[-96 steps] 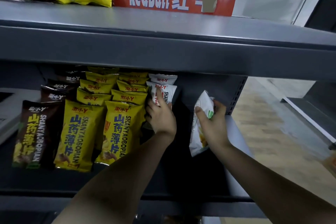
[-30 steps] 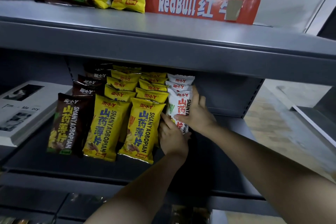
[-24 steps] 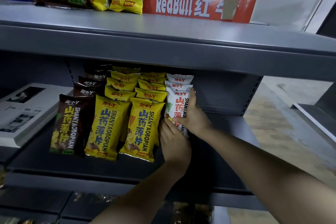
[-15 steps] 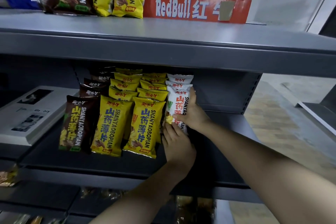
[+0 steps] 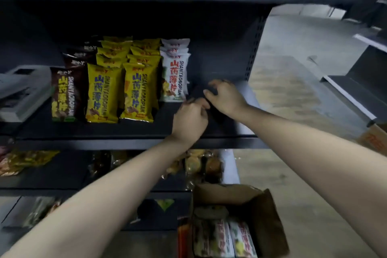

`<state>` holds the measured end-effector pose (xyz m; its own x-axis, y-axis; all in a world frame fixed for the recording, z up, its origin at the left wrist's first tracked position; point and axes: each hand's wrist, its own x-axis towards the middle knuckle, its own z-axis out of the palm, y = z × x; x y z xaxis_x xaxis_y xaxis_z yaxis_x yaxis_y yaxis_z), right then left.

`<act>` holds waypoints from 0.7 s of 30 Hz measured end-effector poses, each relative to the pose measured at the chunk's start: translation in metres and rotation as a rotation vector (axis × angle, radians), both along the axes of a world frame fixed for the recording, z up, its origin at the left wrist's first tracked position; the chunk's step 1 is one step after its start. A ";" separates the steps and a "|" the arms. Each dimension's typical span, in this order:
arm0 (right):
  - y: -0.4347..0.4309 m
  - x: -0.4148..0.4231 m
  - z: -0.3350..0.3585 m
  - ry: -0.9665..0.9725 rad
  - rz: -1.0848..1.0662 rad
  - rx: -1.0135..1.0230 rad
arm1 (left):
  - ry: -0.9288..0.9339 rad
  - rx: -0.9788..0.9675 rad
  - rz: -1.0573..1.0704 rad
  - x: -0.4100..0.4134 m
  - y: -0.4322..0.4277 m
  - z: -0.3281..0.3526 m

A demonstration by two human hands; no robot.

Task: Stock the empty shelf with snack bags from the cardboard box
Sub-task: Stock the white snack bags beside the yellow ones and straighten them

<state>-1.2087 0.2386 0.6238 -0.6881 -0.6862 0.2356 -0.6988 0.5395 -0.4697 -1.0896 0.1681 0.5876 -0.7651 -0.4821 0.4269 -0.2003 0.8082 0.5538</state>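
1. The right hand (image 5: 226, 98) is just beside the white snack bags (image 5: 174, 78) — its fingers are loosely bent and hold nothing.
2. The left hand (image 5: 190, 119) is right below it, fingers bent too, with no bag in it.
3. The white snack bags stand in a row on the shelf (image 5: 83, 130), next to the yellow bags (image 5: 138, 90).
4. The spare bags (image 5: 226, 239) lie in the cardboard box (image 5: 268, 211) down below.
5. They look light, puffy and probably slippery — best to hold one by its sides and not squeeze hard.

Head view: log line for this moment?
left hand: empty; right hand: empty; white snack bag: upright, fronting its row; cardboard box: open, white bags inside
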 end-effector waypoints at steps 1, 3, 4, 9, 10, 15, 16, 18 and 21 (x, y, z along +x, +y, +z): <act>0.013 0.003 -0.003 -0.004 0.019 -0.013 | 0.021 0.009 -0.024 0.004 0.009 -0.002; 0.042 0.014 -0.011 -0.023 0.065 -0.030 | 0.048 0.018 -0.056 0.014 0.027 -0.008; 0.056 0.019 -0.017 -0.026 0.087 -0.038 | 0.055 0.024 -0.068 0.021 0.038 -0.013; 0.122 0.050 -0.056 -0.054 0.110 0.000 | -0.049 0.046 -0.170 0.047 0.086 -0.057; 0.135 0.059 -0.065 -0.047 0.121 0.044 | -0.106 0.031 -0.186 0.049 0.094 -0.068; 0.186 0.087 -0.134 -0.052 0.266 0.357 | -0.611 0.082 -0.281 0.050 0.127 -0.129; 0.192 0.088 -0.149 -0.102 0.256 0.415 | -0.640 0.159 -0.305 0.050 0.130 -0.144; 0.199 0.086 -0.179 -0.217 0.212 0.509 | -0.673 0.281 -0.283 0.050 0.132 -0.175; 0.206 0.081 -0.219 -0.390 0.135 0.616 | -0.801 0.435 -0.150 0.051 0.134 -0.212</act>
